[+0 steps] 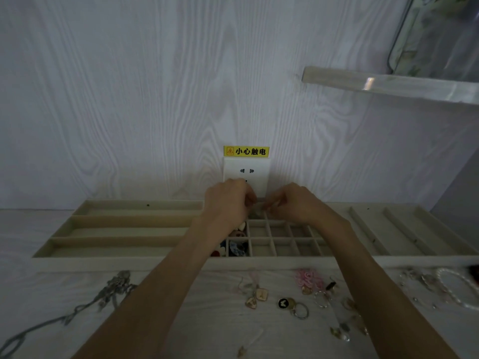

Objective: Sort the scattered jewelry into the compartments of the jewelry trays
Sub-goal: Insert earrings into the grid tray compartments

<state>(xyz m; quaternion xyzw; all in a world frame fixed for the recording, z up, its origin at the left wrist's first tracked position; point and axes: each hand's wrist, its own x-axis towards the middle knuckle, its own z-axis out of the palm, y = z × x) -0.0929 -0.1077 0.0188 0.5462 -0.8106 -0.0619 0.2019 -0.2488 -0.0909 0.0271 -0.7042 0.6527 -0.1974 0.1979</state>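
In the head view, the left hand (pixel 228 200) and the right hand (pixel 290 202) meet above the far row of the grid tray (pixel 285 246), at the far edge of the bench (pixel 207 307). Both hands have curled fingers and pinch between them a small pale piece (pixel 260 206); it is too blurred to say what kind of jewelry it is.

To do this step well, I think the hands should lower the piece straight into one far cell and let go only when it lies inside, so it does not catch on the thin dividers.

In the grid tray, the cells at the near left hold a dark blue patterned item (pixel 238 248) and some red and white items (pixel 217 252); the other visible cells look empty. The left long tray (pixel 124 231) shows nothing in its strips. Many pieces are still lying along the near side of the bench: a grey chain (pixel 108 294), pink bands (pixel 309 279), rings (pixel 300 310) and a white bead bracelet (pixel 456 288).
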